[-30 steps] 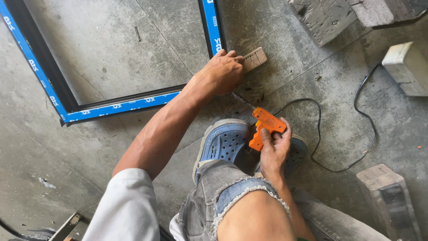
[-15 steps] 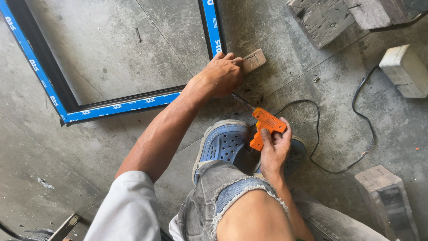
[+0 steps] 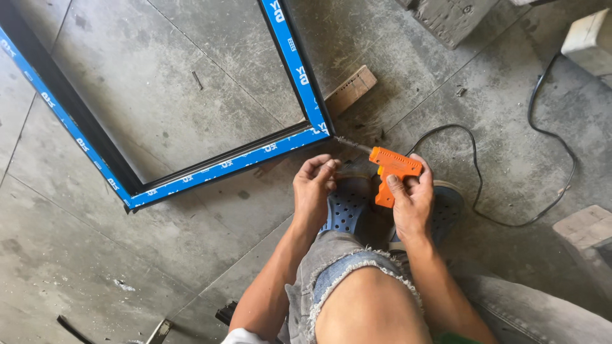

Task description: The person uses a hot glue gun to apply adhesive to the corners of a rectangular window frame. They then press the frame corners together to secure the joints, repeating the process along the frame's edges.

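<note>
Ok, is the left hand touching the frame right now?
Apart. The head view shows the left hand curled above the blue shoe, with bare concrete floor between its fingertips and the blue frame.

— What sort of place is this?
— A rough workshop or building site: bare concrete floor (image 3: 159, 83), a blue-taped window frame (image 3: 210, 167) lying flat, loose concrete blocks (image 3: 590, 41), an orange corded drill (image 3: 392, 175), a trailing black cable (image 3: 548, 146)

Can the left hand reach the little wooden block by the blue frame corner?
Probably yes. The left hand hovers just below the blue frame corner, and the wooden block lies just beyond it on bare floor, with only the low frame bar between.
</note>
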